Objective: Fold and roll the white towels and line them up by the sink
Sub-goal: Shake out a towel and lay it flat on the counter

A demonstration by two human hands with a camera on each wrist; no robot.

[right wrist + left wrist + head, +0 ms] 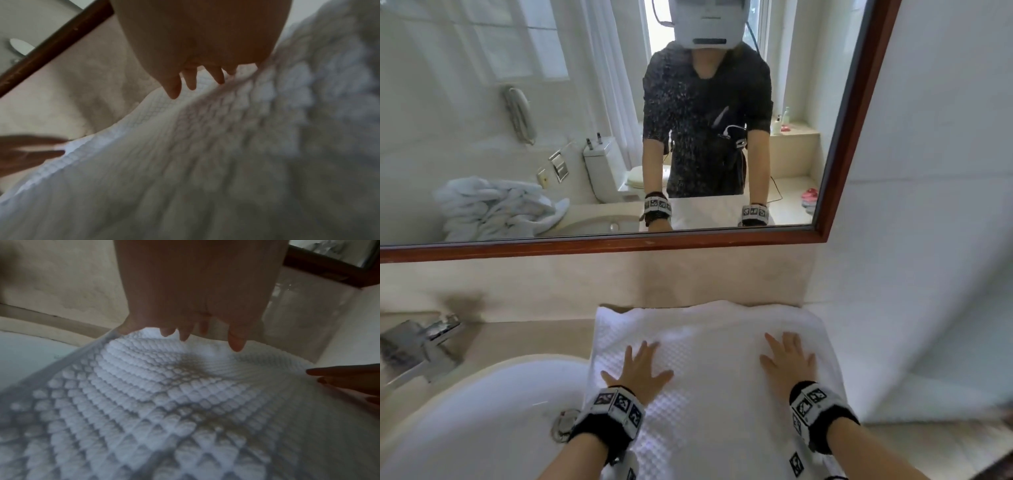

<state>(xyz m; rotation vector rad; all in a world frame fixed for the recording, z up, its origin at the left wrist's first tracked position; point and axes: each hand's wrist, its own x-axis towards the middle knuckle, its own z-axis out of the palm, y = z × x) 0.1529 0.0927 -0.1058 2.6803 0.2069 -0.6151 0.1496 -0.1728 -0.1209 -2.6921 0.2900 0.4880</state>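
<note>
Under both sets of spread fingers lies a white waffle-weave towel [709, 370], flat on the beige counter [524, 339] just right of the sink [482, 411]. Left hand [640, 371] presses palm-down on the towel's left part, fingers straight and fanned wide, fingertips [236, 344] touching the weave; right hand [787, 363] does the same on the right part, fingers straight and somewhat apart, holding nothing. Beyond the fingertips the towel's far edge meets the beige backsplash, and its left edge hangs over the sink's rim. Left of the left hand stand the chrome faucet [421, 346] and, nearer, the drain. Above the fingers a wood-framed mirror [849, 137] reflects the person, a heap of crumpled white towels [493, 209], a toilet and a wall phone. Right of the right hand rises a white wall
</note>
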